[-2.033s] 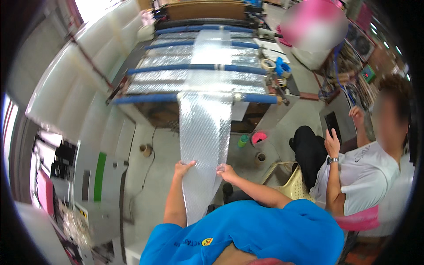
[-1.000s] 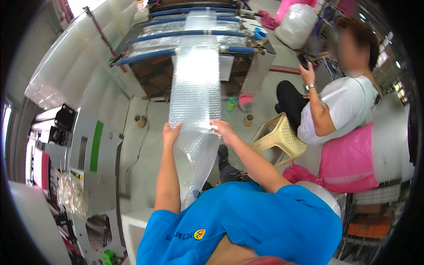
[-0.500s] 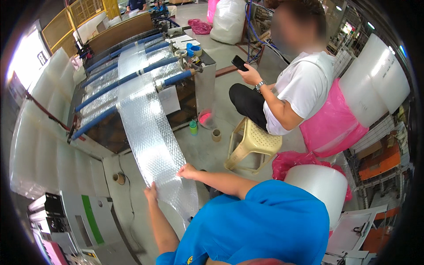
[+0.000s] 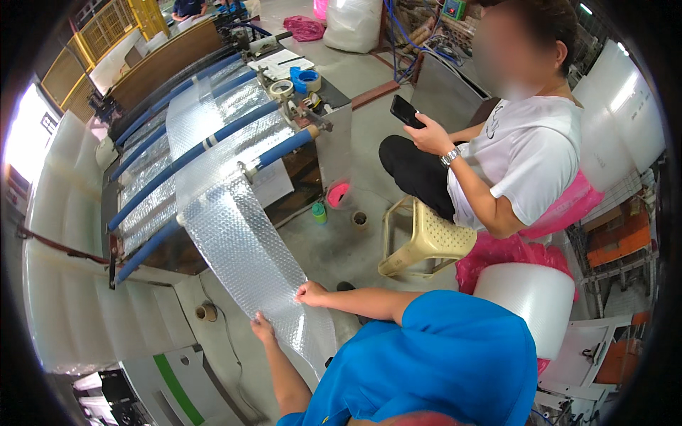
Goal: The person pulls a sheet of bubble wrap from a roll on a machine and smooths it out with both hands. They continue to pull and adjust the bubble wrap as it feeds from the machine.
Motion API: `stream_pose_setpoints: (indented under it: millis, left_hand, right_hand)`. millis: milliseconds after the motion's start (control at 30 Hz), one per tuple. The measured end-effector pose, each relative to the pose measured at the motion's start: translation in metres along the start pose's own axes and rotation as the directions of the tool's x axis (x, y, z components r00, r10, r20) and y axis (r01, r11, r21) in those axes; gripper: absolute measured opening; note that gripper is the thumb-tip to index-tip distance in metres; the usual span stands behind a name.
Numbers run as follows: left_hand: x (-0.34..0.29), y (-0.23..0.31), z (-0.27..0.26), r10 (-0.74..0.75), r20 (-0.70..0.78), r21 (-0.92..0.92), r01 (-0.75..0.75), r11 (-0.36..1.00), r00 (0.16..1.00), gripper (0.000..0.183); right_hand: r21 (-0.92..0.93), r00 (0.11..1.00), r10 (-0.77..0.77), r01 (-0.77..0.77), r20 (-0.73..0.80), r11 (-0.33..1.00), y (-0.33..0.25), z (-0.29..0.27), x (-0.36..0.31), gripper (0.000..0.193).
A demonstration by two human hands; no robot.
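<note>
A long strip of clear bubble wrap (image 4: 231,238) runs down from the blue rollers (image 4: 167,167) of a machine toward my body. My left hand (image 4: 263,327) pinches its left edge. On the right edge, a little farther up, my right hand (image 4: 311,293) is closed with thumb and fingertips on the film. Between my hands the strip hangs slightly slack, and its lower end passes down by my blue shirt (image 4: 440,355), where it is partly hidden.
A person in a white shirt (image 4: 529,163) sits on a yellow plastic stool (image 4: 430,238) at right, holding a phone (image 4: 406,111). A green bottle (image 4: 319,212) and a cardboard core (image 4: 206,312) are on the floor. Tape rolls (image 4: 282,88) lie on the machine's corner; a white roll (image 4: 524,305) stands beside me.
My view has shifted, so the machine sits farther left and the seated person looks nearer. Both hands keep their hold on the bubble wrap, which looks straighter and less bowed.
</note>
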State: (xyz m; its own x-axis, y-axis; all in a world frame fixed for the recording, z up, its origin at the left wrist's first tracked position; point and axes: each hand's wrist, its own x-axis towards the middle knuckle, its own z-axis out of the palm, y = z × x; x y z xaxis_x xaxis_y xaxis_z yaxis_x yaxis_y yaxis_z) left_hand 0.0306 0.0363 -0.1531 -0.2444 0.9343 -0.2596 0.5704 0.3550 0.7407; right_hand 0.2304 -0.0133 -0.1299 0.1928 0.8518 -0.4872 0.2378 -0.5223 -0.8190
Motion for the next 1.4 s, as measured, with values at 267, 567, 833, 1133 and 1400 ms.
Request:
stream_pose_setpoints:
  millis: [267, 567, 833, 1133, 1400]
  left_hand:
    - [0.083, 0.048, 0.026, 0.109, -0.049, -0.127, -0.114, 0.985, 0.993, 0.039]
    - [0.111, 0.113, 0.009, 0.158, 0.080, -0.262, -0.132, 0.956, 0.984, 0.045]
    - [0.085, 0.075, 0.012, 0.039, 0.309, -0.511, 0.131, 0.849, 0.950, 0.062]
    - [0.030, 0.013, 0.006, -0.145, 0.470, -0.280, 0.302, 0.911, 0.871, 0.053]
    - [-0.053, 0.031, -0.038, -0.126, 0.180, -0.151, 0.153, 0.977, 0.976, 0.066]
  right_hand:
    - [-0.096, 0.955, -0.214, 0.198, -0.204, 0.975, -0.055, -0.037, 0.065, 0.020]
    - [-0.314, 0.777, -0.503, 0.404, -0.378, 0.859, -0.106, -0.067, 0.025, 0.029]
    - [0.530, 0.866, -0.142, -0.157, 0.480, 0.833, -0.072, -0.013, 0.071, 0.036]
    - [0.220, 0.462, 0.117, -0.610, 0.879, 0.761, 0.055, 0.105, -0.010, 0.038]
    - [0.245, 0.888, -0.376, 0.315, 0.265, 0.917, 0.000, -0.024, -0.098, 0.029]
